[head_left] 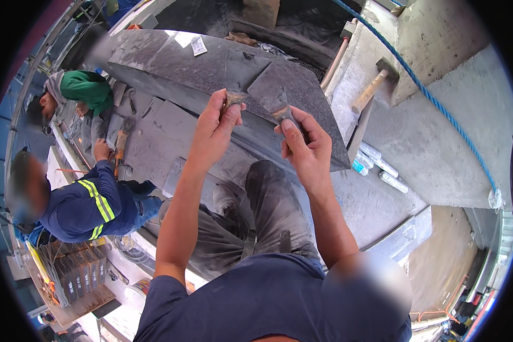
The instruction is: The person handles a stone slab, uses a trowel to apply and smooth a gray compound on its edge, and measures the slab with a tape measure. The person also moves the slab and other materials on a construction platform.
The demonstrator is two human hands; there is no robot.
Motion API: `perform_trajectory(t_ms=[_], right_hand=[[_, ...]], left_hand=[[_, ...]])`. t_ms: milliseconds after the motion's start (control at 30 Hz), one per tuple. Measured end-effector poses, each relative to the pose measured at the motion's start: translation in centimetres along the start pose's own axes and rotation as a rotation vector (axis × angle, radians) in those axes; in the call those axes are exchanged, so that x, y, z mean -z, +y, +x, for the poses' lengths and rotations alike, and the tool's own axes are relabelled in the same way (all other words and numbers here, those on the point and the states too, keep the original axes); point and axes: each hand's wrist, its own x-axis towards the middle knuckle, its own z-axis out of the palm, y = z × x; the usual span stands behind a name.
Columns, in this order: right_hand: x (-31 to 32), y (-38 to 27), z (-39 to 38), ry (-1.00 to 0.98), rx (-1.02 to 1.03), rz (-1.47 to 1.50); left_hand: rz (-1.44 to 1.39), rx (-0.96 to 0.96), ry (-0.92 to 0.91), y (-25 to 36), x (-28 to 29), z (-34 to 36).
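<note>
Two putty knives held over a dark stone slab

A white paper label (pixel 198 45) lies on the dark stone slab (pixel 211 74) at eleven o'clock; pale tubes (pixel 382 165) lie at three o'clock on the concrete. The left hand (pixel 214 128) pinches a small scraper (pixel 232 100); the right hand (pixel 305 151) grips a broad putty knife (pixel 271 91), blade at twelve o'clock, just beside the scraper and above the slab.
</note>
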Motion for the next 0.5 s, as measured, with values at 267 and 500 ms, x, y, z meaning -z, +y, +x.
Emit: perform_trajectory(t_ms=[267, 500], right_hand=[[-2.1, 1.4, 0.7, 0.059, 0.058, -0.033], [-2.5, -0.2, 0.2, -0.008, 0.051, 0.091]], left_hand=[[0.143, -0.087, 0.082, 0.3, -0.2, -1.6], [0.388, -0.274, 0.076, -0.4, 0.2, -2.3]])
